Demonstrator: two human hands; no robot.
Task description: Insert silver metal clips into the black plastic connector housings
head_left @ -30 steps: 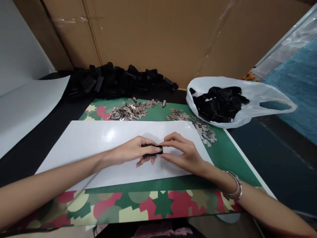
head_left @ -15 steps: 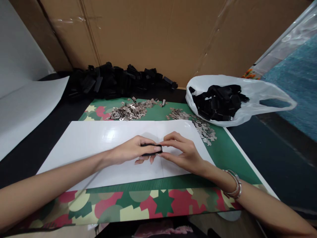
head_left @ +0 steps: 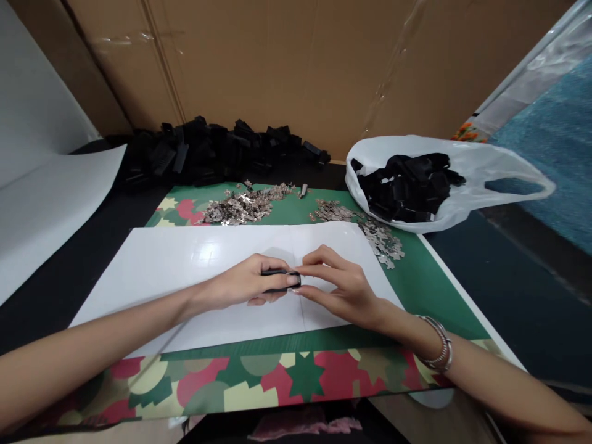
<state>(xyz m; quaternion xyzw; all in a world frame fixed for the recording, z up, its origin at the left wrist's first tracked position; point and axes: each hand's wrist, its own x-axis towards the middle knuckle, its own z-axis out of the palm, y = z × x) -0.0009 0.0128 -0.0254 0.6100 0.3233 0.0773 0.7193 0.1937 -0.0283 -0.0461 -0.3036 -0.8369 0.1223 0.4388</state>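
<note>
Over the white sheet (head_left: 185, 308), my left hand (head_left: 247, 282) is closed around a small black plastic piece (head_left: 277, 290), its thumb lying along the top. My right hand (head_left: 345, 287) reaches in from the right, with thumb and index fingertips pinching at the right end of that piece. Whether a small metal part sits between the right fingertips cannot be made out. Behind the sheet lie a heap of small shiny metal pieces (head_left: 243, 206) and a second, flatter spread of metal pieces (head_left: 382, 240) farther right.
Many black plastic pieces (head_left: 203, 148) are heaped along the cardboard wall (head_left: 277, 68). A white plastic bag (head_left: 481, 163) at the right holds more black pieces. Beneath the sheet is a green patterned board (head_left: 250, 382). A curved white sheet (head_left: 55, 203) stands at the left.
The fingers beneath my left hand have curled in closer under the black piece. Both hands otherwise keep almost the same place, and the view has shifted slightly.
</note>
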